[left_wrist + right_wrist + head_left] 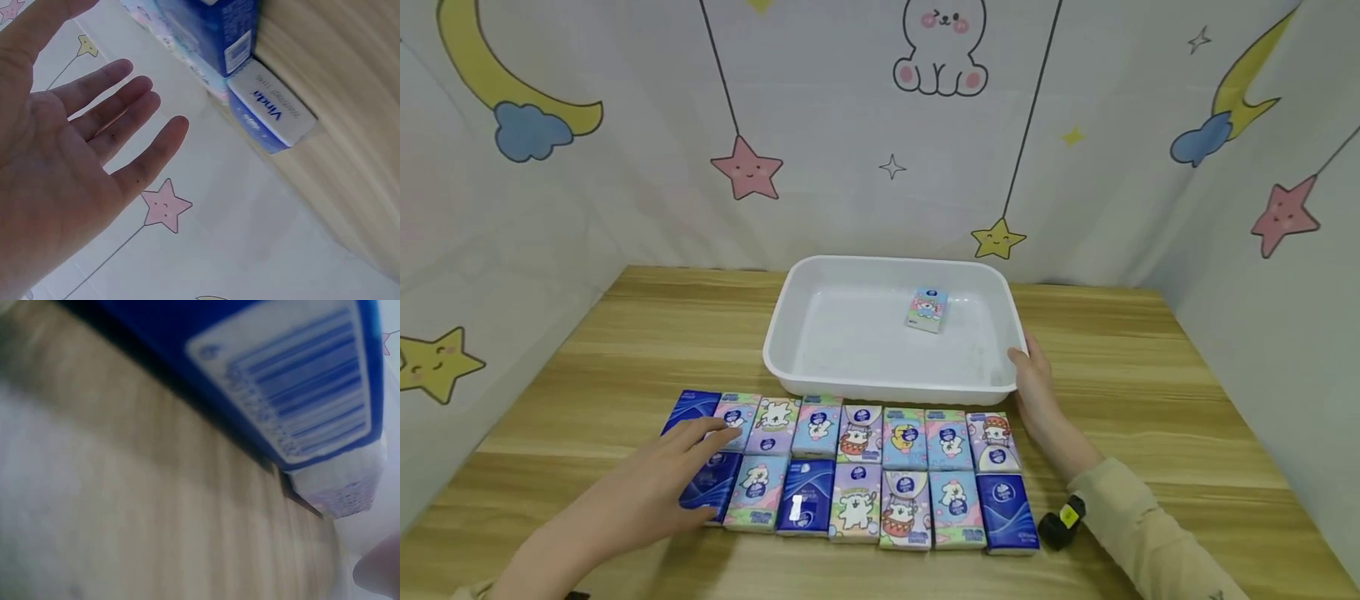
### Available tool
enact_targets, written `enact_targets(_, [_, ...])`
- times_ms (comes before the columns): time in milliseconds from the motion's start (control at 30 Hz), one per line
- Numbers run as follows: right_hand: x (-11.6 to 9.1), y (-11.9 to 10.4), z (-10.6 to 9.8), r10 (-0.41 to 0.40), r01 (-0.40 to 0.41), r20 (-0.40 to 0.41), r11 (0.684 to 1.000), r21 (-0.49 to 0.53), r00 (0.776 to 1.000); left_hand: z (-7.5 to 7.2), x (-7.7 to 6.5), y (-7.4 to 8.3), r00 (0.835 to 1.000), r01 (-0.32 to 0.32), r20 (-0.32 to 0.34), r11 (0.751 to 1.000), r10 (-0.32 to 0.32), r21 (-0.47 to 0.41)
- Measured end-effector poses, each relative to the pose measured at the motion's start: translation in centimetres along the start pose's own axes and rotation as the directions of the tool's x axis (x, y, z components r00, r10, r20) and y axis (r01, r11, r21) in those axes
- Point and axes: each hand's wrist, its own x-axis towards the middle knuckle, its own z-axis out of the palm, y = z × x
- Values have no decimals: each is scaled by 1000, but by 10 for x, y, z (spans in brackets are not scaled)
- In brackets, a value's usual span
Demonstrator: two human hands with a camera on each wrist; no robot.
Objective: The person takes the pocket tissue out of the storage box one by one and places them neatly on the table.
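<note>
My left hand (662, 479) hovers over the left end of two rows of pocket tissue packs, fingers spread and nothing in them. Under it lie blue tissue packs (709, 483), partly hidden by the hand; in the left wrist view the open palm (62, 162) faces a blue Vinda pack (272, 106). My right hand (1037, 387) grips the right rim of a white plastic tub (842, 390), thumb over the edge. Inside the tub, right of its middle, lies one cartoon tissue pack (927, 311). In the right wrist view a blue pack's barcode side (300, 375) fills the top.
Several cartoon packs (855, 504) and a blue pack (1009, 512) fill out the rows in front of the tub. A small black object with a yellow label (1062, 522) sits beside the right forearm. Printed curtains (850, 192) stand behind the wooden table (1120, 358).
</note>
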Motion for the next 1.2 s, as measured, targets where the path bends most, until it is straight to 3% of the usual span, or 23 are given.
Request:
enact_targets(167, [0, 0, 0, 8, -8, -5, 1000, -12, 1000, -18, 26, 11, 999, -42, -5, 999, 42, 15])
enact_targets(367, [0, 1, 0, -3, 3, -10, 1000, -10, 1000, -32, 60, 20, 985, -169, -31, 986, 169, 1])
enact_targets(700, [0, 1, -1, -18, 18, -11, 1000, -6, 1000, -52, 131, 33, 954, -293, 54, 956, 294, -25])
enact_targets(967, [0, 1, -2, -31, 31, 0, 999, -7, 1000, -54, 195, 42, 945, -299, 137, 954, 298, -14])
enact_targets(1200, [1, 2, -2, -29, 29, 0, 1000, -11, 1000, -48, 250, 50, 948, -241, 217, 970, 232, 13])
